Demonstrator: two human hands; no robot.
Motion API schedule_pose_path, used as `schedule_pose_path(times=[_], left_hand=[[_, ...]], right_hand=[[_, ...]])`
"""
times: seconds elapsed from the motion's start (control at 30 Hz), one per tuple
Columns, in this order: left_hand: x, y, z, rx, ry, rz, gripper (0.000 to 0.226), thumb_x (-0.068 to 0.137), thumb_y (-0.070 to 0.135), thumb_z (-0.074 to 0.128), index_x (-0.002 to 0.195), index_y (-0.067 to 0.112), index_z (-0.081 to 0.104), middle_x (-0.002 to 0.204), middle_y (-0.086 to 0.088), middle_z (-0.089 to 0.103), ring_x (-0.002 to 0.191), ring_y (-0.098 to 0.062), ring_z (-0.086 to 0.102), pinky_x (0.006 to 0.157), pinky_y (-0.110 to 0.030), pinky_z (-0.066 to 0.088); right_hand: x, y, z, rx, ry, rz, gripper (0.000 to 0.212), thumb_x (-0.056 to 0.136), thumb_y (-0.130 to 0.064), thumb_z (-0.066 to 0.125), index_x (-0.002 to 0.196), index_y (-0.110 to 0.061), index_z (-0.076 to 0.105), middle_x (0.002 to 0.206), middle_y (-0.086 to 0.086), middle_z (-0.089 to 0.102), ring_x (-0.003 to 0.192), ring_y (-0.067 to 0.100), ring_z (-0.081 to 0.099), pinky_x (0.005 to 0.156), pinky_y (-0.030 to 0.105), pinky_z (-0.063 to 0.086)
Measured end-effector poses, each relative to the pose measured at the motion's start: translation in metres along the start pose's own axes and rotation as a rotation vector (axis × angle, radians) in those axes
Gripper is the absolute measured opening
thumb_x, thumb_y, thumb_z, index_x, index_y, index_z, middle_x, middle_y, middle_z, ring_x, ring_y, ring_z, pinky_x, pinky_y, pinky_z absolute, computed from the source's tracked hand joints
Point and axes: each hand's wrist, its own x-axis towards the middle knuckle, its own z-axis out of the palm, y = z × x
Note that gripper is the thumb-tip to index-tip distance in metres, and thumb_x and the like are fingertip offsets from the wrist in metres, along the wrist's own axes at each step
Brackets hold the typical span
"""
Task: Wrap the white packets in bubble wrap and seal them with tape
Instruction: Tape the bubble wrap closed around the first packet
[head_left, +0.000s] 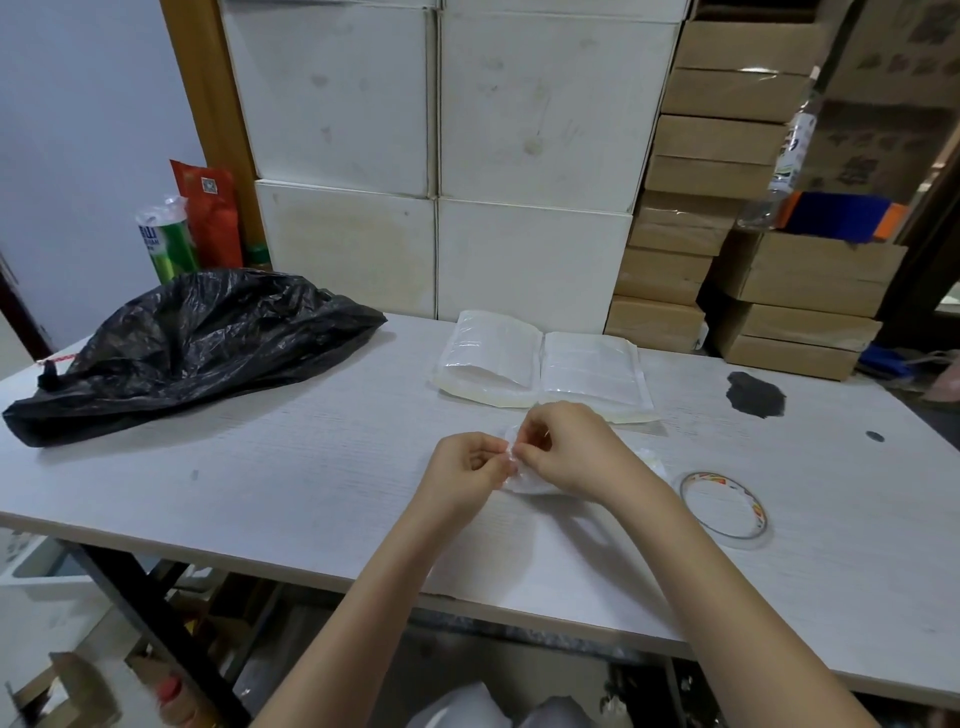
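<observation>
Both my hands meet over the near middle of the white table (291, 467). My left hand (470, 467) has thumb and forefinger pressed together on the near edge of a small bubble-wrapped bundle (524, 484), and my right hand (566, 449) curls over its top with fingertips pinched on the same spot — most of the bundle is hidden under that palm, so I cannot tell whether a strip of tape is between the fingers.

I judge the bundle light, soft and springy: the film will slide on itself and want to unroll once pressure comes off. It looks best taken at the overlapping flap, with one thumb pinning the seam flat while the other hand fetches tape.

The roll of clear tape (724, 509) lies flat just right of my right wrist, within easy reach. Beyond my fingertips sit two flat stacks of white packets (540, 369) in clear sleeves, side by side — glossy, so likely slippery, and safer lifted by an edge. A crumpled black plastic bag (192, 343) lies well to the left of my left hand.
</observation>
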Motion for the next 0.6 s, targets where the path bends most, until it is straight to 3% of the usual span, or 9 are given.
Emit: schedule_pose_path(times=[0.13, 0.27, 0.33, 0.47, 0.6], left_hand=[[-0.001, 0.000, -0.001, 0.006, 0.005, 0.019, 0.022, 0.089, 0.002, 0.057, 0.074, 0.018, 0.063, 0.069, -0.001, 0.066, 0.068, -0.011, 0.060, 0.066, -0.017, 0.051], [0.000, -0.002, -0.002, 0.062, 0.030, 0.044, 0.020, 0.089, 0.004, 0.056, 0.076, 0.017, 0.066, 0.066, 0.002, 0.066, 0.059, 0.000, 0.060, 0.064, -0.016, 0.051], [0.001, -0.002, -0.001, 0.072, 0.034, 0.039, 0.020, 0.089, 0.003, 0.056, 0.076, 0.015, 0.067, 0.065, 0.002, 0.066, 0.055, 0.004, 0.059, 0.064, -0.017, 0.051], [0.002, -0.001, 0.000, 0.048, 0.046, 0.012, 0.020, 0.089, 0.004, 0.056, 0.075, 0.014, 0.064, 0.066, 0.000, 0.066, 0.056, 0.001, 0.060, 0.062, -0.015, 0.052], [0.001, -0.001, 0.000, 0.040, 0.066, -0.023, 0.022, 0.089, 0.002, 0.054, 0.072, 0.015, 0.062, 0.066, 0.000, 0.066, 0.057, -0.001, 0.060, 0.058, -0.012, 0.051]], right_hand=[[0.002, -0.003, -0.001, -0.002, 0.003, 0.017, 0.008, 0.081, -0.024, 0.061, 0.074, -0.022, 0.064, 0.080, -0.006, 0.066, 0.082, 0.014, 0.060, 0.070, 0.028, 0.047], [0.006, 0.000, 0.002, 0.033, -0.037, 0.051, 0.015, 0.080, -0.026, 0.060, 0.066, -0.025, 0.058, 0.072, -0.010, 0.058, 0.075, 0.012, 0.057, 0.064, 0.025, 0.042], [0.007, 0.003, 0.005, 0.073, -0.036, 0.050, 0.019, 0.081, -0.026, 0.059, 0.062, -0.027, 0.055, 0.077, -0.009, 0.056, 0.074, 0.013, 0.056, 0.067, 0.029, 0.045], [0.006, 0.008, 0.005, 0.163, 0.018, 0.058, 0.011, 0.083, -0.022, 0.059, 0.074, -0.017, 0.059, 0.096, -0.005, 0.045, 0.074, 0.009, 0.054, 0.080, 0.032, 0.049], [0.001, 0.013, 0.004, 0.314, 0.090, 0.092, 0.015, 0.087, -0.016, 0.055, 0.072, -0.013, 0.053, 0.088, -0.004, 0.049, 0.068, 0.004, 0.052, 0.072, 0.024, 0.044]])
